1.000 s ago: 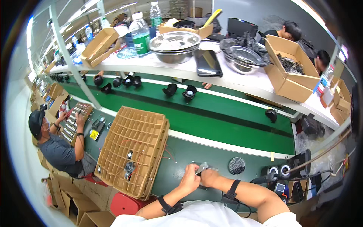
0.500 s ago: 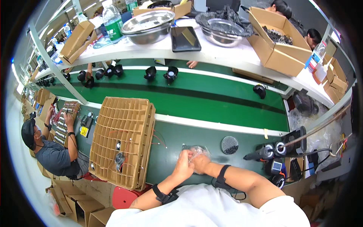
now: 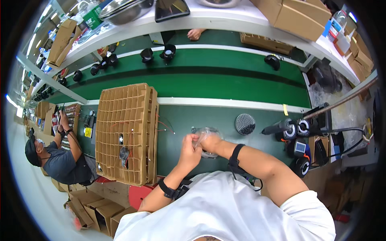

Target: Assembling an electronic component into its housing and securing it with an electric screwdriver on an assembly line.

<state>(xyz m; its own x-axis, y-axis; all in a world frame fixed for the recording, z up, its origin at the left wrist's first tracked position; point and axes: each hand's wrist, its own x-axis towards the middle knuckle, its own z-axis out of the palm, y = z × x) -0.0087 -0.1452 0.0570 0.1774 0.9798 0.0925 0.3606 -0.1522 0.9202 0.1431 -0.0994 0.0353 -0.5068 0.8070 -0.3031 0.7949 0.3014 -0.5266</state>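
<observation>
A crumpled clear plastic bag (image 3: 206, 131) is gathered between my hands, low over the dark green bench. My left hand (image 3: 190, 150) is closed, pinching the bag's edge with thumb and fingers. Pressed against the same plastic, my right hand (image 3: 210, 142) has its fingers curled and partly covered. Just beyond and beneath my right hand, some of the bag's contents show as a dark, indistinct shape. A round dish of small black parts (image 3: 245, 124) sits to the right of my hands.
A cardboard divider tray (image 3: 120, 136), stacked on another, stands left, with red wires at its side. A power screwdriver (image 3: 277, 127) lies right. Beyond runs a green conveyor (image 3: 209, 78) carrying black housings (image 3: 167, 53). A shelf (image 3: 225, 21) crosses above; a co-worker (image 3: 60, 156) sits left.
The view has tilted and shifted, so the shelf now sits higher in it. Both my hands stay at the plastic bag, which bunches up more between the fingers.
</observation>
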